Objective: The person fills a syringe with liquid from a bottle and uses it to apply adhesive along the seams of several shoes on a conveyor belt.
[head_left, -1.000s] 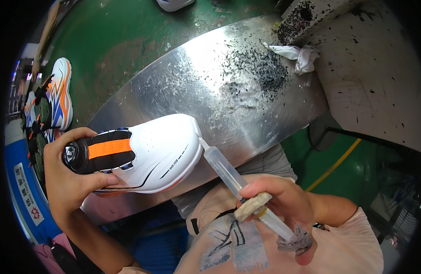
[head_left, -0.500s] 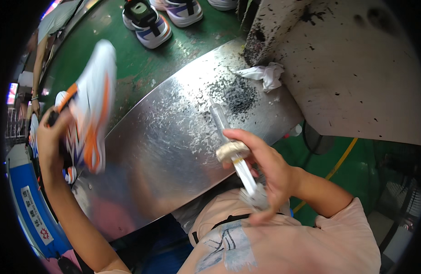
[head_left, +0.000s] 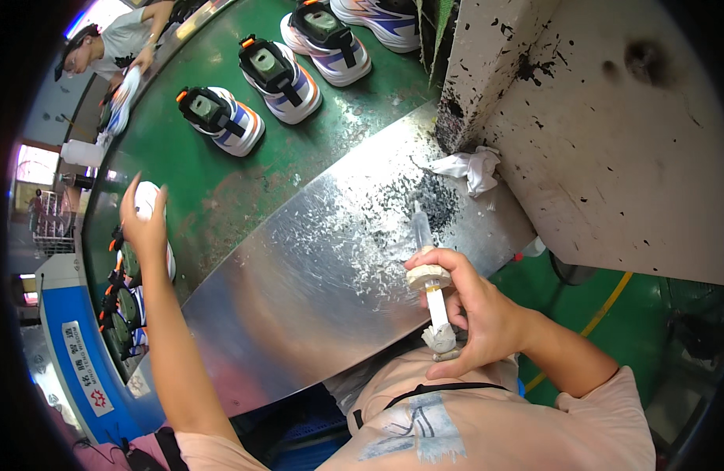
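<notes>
My left hand (head_left: 146, 229) reaches out over the left side of the green surface, thumb and fingers stretched apart. Between them shows the white end of a sports shoe (head_left: 147, 201); whether the palm touches it is hidden. In my right hand (head_left: 487, 314) is a clear plastic syringe (head_left: 422, 229), its nozzle pointing away from me over the metal plate. Pale wrapping (head_left: 428, 275) thickens the syringe's collar, and the plunger end (head_left: 440, 339) is wrapped too, close to my thumb.
Several white, purple and orange shoes (head_left: 279, 82) stand on the green surface (head_left: 220, 188). The metal plate (head_left: 299, 275) bears dark and white residue (head_left: 432, 200) and a crumpled tissue (head_left: 473, 169). A stained panel (head_left: 613, 157) rises at right. Another person (head_left: 114, 47) handles a shoe at far left.
The shoe raised in my left hand has come down to the left, and the fingers have spread around a shoe there. The syringe has shifted slightly right and nearer; the view has moved too.
</notes>
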{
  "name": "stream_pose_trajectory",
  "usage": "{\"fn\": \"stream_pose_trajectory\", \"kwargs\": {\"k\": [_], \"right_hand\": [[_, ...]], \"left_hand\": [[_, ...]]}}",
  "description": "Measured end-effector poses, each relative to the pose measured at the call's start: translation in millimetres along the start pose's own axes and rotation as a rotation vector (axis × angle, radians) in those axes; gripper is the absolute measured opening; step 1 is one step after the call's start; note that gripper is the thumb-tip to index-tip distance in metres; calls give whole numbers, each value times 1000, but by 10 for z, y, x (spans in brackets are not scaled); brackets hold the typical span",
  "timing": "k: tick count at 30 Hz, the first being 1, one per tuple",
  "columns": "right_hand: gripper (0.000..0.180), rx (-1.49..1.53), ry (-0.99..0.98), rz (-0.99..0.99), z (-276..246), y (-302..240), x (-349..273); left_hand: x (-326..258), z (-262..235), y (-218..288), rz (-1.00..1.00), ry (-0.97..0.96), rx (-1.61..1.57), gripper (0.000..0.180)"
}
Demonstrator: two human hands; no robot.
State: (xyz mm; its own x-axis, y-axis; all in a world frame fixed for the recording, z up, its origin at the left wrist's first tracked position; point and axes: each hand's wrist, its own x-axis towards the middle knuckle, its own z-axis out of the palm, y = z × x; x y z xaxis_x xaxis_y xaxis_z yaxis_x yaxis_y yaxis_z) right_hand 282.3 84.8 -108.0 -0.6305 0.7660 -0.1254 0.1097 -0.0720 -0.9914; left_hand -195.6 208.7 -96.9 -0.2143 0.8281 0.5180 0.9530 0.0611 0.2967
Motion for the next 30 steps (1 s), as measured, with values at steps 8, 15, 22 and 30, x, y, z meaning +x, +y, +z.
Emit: {"fn": "stream_pose_trajectory", "kwargs": {"k": [8,15,22,30], "right_hand": [[101,-180,-38,-34,13,-43,-145],[100,-323,23,-63,18,-6,-82],[100,-371,73,-79,-16,-68,-228],[107,-307,-93,-1,1,-223,-322]], "left_hand": [[-952,-486,-1358,-618,131,-708,70],[-632,-541,-930,-681,137,-504,36],[-2239,-1195,434,-506,236,-270,31],[-1630,-2026,1168,241,-242,233,91]]}}
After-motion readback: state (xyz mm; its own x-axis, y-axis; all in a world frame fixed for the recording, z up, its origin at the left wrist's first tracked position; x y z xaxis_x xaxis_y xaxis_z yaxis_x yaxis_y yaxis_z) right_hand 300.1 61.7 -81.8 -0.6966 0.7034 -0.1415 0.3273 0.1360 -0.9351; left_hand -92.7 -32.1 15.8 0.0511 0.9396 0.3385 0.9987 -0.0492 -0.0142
